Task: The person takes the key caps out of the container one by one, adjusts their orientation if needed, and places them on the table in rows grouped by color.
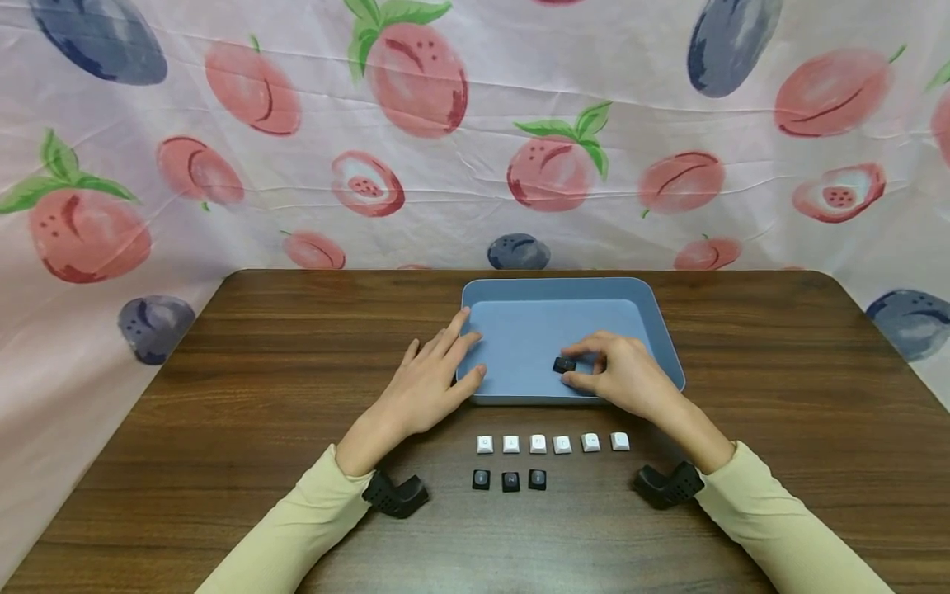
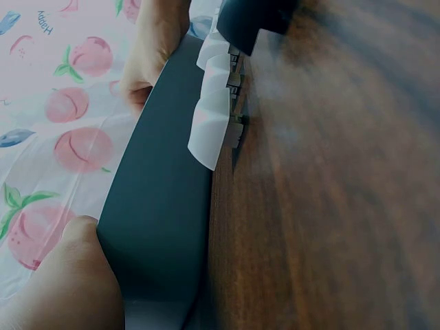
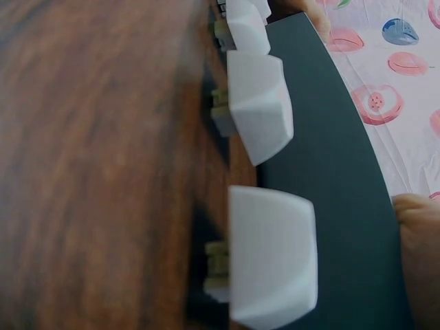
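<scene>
My right hand (image 1: 619, 371) pinches a black keyboard key (image 1: 564, 365) between thumb and fingers, over the front part of a shallow blue tray (image 1: 512, 338). At the tray's left rim rests my left hand (image 1: 423, 388), fingers spread and nearly straight. In front of the tray several white keys (image 1: 538, 444) form a row, with three black keys (image 1: 510, 482) in a shorter row nearer me. Up close in the right wrist view, a white key (image 3: 271, 258) lies on its side against the table, its switch stem showing underneath. The tray's outer wall (image 2: 155, 179) fills the left wrist view's middle.
The brown wooden table (image 1: 223, 462) extends to both sides. Behind it hangs a fruit-print cloth (image 1: 460, 181). A black wrist device (image 1: 397, 495) sits at my left sleeve, and another black wrist device (image 1: 668, 485) at my right.
</scene>
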Available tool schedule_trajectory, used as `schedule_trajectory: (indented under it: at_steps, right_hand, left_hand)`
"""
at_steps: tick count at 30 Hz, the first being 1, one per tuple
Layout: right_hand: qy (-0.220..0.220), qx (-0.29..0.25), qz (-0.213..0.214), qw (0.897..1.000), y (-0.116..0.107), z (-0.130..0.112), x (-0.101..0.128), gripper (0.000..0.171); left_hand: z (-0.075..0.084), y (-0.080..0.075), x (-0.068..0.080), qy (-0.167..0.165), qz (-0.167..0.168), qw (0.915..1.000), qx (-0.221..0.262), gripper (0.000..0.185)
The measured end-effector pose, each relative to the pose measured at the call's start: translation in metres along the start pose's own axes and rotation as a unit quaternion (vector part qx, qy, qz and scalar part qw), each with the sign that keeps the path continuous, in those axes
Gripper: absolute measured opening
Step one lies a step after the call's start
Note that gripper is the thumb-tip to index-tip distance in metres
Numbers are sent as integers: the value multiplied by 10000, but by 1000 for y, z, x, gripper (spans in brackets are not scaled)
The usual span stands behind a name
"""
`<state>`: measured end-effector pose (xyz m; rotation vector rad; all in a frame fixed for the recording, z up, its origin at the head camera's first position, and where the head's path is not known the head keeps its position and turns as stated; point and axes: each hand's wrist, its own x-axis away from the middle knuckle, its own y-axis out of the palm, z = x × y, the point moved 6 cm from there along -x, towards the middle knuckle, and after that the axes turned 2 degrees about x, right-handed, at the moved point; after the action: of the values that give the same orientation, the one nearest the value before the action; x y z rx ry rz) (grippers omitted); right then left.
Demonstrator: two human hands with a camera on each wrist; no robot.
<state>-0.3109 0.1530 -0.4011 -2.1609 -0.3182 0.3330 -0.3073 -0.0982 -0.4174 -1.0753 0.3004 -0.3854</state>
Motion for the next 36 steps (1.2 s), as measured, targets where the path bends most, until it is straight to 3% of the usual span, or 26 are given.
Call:
schedule_trajectory:
  at_steps: [12,22,36]
  right_hand:
    - [-120,-8,22,9999,1,-2,0,24]
    - [-1125,35,468,9925,-6,-12,8,23]
    - [-2155,124,1138,9698,-22,-32,35,27]
  left_hand:
    - [-1,1,2,-24,-23,10000,25,60]
    - [-1,5,2,3,-15,10000,8,59]
    - [-1,1,0,13,15,10000,-10,59]
